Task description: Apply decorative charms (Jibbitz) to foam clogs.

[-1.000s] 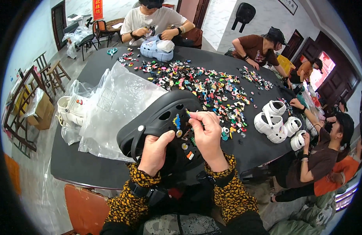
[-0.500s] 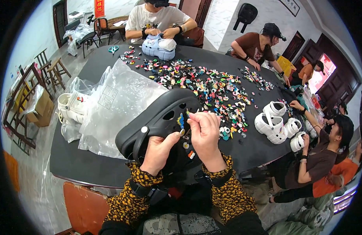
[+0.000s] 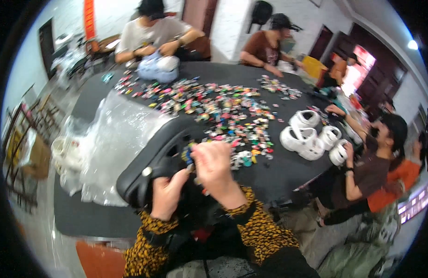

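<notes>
Both my hands work on a black clog held near me above the dark worktop: left hand gripping its underside, right hand with fingers pinching a small blue charm against it. Left of it lies a clear, crumpled plastic bag; far left, a red vertical sign hangs on the wall.

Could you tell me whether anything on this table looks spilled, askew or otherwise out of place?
Nothing looks damaged. The small colourful charms lie loose, strewn across the middle of the black table rather than in any container, and clear plastic bags sit crumpled at the left. The left hand and right hand grip a black clog.
</notes>
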`<state>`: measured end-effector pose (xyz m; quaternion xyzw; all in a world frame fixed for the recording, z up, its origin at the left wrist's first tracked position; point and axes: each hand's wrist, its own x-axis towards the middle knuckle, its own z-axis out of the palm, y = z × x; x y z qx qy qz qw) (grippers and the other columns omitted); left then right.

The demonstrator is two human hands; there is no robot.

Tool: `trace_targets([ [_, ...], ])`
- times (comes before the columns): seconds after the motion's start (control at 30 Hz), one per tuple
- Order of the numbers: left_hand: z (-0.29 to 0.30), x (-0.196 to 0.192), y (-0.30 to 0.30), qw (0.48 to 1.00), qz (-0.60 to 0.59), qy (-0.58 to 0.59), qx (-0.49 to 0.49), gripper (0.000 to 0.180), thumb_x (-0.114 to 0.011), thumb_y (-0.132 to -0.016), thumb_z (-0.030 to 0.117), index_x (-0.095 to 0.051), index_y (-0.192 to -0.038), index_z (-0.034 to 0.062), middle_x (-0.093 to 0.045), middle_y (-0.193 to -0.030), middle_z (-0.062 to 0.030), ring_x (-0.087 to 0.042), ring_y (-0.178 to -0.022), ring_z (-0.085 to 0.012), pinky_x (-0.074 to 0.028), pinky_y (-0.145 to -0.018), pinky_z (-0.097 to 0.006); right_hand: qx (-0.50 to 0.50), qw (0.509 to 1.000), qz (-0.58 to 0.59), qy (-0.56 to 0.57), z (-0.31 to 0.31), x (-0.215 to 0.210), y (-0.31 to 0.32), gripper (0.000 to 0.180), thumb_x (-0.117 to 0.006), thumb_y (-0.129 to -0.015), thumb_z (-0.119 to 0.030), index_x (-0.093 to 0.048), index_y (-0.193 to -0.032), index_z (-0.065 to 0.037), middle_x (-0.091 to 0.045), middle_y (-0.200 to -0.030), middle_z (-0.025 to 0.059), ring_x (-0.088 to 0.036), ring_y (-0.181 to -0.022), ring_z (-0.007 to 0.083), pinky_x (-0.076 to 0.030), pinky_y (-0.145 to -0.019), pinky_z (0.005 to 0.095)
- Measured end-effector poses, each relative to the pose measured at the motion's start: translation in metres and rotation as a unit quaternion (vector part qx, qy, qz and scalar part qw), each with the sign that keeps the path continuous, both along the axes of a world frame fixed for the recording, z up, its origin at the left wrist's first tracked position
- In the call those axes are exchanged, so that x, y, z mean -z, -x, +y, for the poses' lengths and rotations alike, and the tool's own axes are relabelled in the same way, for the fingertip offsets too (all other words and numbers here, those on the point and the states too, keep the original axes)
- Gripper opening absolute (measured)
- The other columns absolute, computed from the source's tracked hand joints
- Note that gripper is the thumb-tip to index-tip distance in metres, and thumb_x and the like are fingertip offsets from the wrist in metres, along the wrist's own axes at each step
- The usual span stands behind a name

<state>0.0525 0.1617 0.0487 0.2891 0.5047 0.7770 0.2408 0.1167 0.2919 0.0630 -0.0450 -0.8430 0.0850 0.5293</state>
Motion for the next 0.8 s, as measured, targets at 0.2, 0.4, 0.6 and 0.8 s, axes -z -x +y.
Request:
trace_targets([
  [0.2,0.006,0.015,0.003,0.997,-0.041,-0.028,-0.064,0.020,-0.058,-0.085,-0.001,-0.061,-0.104,-0.0028,-0.061,-0.099,-0.0012,-0.056,-0.086,-0.0102,-0.046,-0.078,-0.025,-0.019,1.000,-0.008,0.006,-0.001,0.006,-0.002,0.025,-0.065,-0.078,-0.003,-0.060,-0.103,-0.003,-0.058,-0.098,0.0077,-0.054,-0.093,0.0259,-0.038,-0.085,0.0420],
  [0.4,-0.004,0.026,0.021,0.993,-0.101,-0.055,-0.010,0.032,-0.058,-0.083,0.001,-0.057,-0.115,-0.0054,-0.062,-0.109,-0.0078,-0.060,-0.097,-0.0168,-0.047,-0.087,-0.030,-0.045,0.998,0.026,0.036,-0.001,0.004,-0.005,0.021,-0.062,-0.078,-0.005,-0.059,-0.099,-0.004,-0.055,-0.095,0.0069,-0.051,-0.092,0.0260,-0.038,-0.084,0.0401],
  [0.6,-0.009,0.029,0.030,0.959,-0.223,-0.113,0.137,0.041,-0.059,-0.088,0.017,-0.054,-0.124,-0.0007,-0.061,-0.119,-0.0088,-0.058,-0.108,-0.0197,-0.043,-0.097,-0.036,-0.036,0.998,0.050,0.032,0.000,0.006,-0.007,0.018,-0.064,-0.078,-0.007,-0.058,-0.095,-0.006,-0.053,-0.091,0.0062,-0.049,-0.089,0.0264,-0.038,-0.081,0.0391],
  [0.8,-0.009,0.033,0.036,0.974,-0.178,-0.081,0.116,0.040,-0.056,-0.091,0.018,-0.051,-0.127,-0.0004,-0.060,-0.118,-0.0069,-0.056,-0.108,-0.0189,-0.042,-0.096,-0.036,-0.025,0.999,0.045,0.012,0.000,0.007,-0.007,0.018,-0.063,-0.078,-0.007,-0.058,-0.095,-0.005,-0.052,-0.092,0.0072,-0.049,-0.089,0.0262,-0.039,-0.080,0.0390],
])
